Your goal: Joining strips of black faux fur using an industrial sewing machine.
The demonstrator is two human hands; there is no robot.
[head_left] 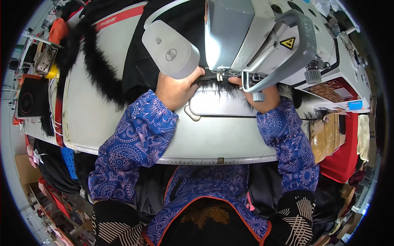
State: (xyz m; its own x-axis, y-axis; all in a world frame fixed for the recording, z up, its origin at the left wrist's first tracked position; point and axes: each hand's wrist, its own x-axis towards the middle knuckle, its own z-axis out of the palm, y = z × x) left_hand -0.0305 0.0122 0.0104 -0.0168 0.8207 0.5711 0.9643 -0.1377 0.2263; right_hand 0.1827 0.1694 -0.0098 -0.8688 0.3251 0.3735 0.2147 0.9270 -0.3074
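Black fabric [141,61] lies under the head of a sewing machine [230,33], with black fur trim [221,87] along its near edge by the needle. My left hand [174,92] is closed on the fabric edge left of the presser foot; a white lamp head [170,49] hides part of its fingers. Just right of the foot, my right hand [262,98] grips the same edge, its thumb close to the needle area. The machine's grey guard arm [301,45] covers part of that hand. A long fur strip [98,65] trails off to the left.
The pale machine table [213,143] has a measuring tape along its front edge. A tape-wrapped package [326,133] and a red bin [344,151] stand at the right. A black speaker [30,96] is at the far left, near white cables [53,106].
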